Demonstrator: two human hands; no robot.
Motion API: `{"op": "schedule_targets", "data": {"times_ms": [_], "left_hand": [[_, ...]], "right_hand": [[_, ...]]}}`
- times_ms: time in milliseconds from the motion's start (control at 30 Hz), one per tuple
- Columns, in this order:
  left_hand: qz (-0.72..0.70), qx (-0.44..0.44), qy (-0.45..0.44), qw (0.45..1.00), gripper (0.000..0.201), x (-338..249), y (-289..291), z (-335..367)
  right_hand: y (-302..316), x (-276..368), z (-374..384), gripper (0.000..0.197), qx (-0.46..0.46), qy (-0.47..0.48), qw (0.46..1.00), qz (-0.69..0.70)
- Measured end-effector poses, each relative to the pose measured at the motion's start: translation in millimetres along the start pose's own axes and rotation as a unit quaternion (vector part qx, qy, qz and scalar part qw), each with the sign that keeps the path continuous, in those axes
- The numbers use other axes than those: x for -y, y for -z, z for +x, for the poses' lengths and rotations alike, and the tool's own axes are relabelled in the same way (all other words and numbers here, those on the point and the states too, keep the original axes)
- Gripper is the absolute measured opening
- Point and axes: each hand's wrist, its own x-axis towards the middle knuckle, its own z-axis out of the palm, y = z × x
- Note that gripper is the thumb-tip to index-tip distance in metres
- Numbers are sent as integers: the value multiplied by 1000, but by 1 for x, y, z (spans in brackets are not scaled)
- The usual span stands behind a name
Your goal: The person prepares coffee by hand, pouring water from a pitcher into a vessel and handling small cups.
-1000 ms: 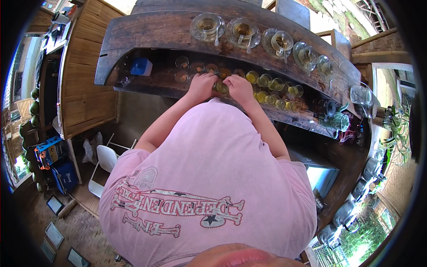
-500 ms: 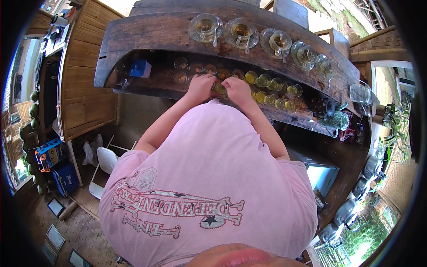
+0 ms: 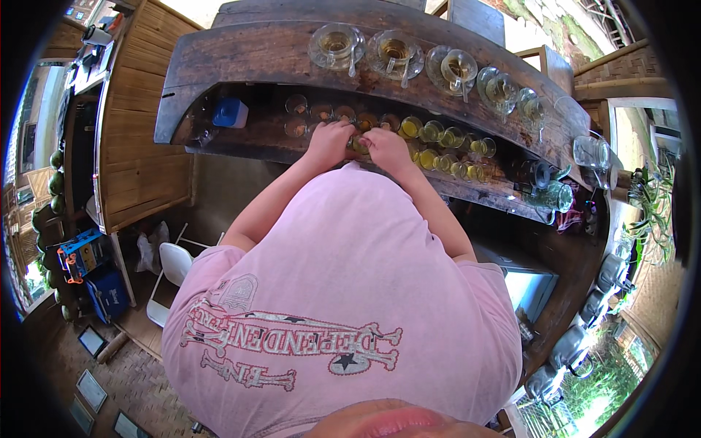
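A thick, dark wooden bar counter [image 3: 219, 51] is seen curving across the top, with a lower shelf [image 3: 241, 142] set beneath its edge. To the left, a partition of pale wooden planks [image 3: 139, 109] is lit by daylight. A white plastic chair [image 3: 175, 266] is placed on the woven-mat floor [image 3: 139, 379] below. Green foliage [image 3: 599, 379] is visible at the lower right.

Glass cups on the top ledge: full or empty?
Filled. The glass cups on saucers along the wooden counter each show amber liquid inside; how high it stands cannot be told.
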Motion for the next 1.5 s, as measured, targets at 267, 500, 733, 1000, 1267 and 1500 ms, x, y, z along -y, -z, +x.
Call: {"op": "schedule_targets", "data": {"times_ms": [267, 500, 733, 1000, 1267, 1500], "left_hand": [[12, -7, 2, 1000, 53, -2, 1, -1], [17, 9, 11, 1000, 53, -2, 2, -2], [8, -5, 6, 1000, 54, 0, -1, -2], [10, 8, 16, 1000, 54, 0, 0, -1], [9, 12, 21, 1000, 53, 0, 0, -3], [16, 9, 12, 1000, 53, 0, -1, -1]], "right_hand": [[0, -1, 1, 15, -40, -14, 999, 17], [7, -4, 5, 14, -50, -21, 998, 34], [7, -2, 4, 14, -26, -24, 999, 26], [6, -4, 5, 13, -24, -24, 999, 22], [4, -4, 3, 17, -16, -12, 999, 26], [-5, -7, 1, 16, -6, -3, 1000, -6]]}}
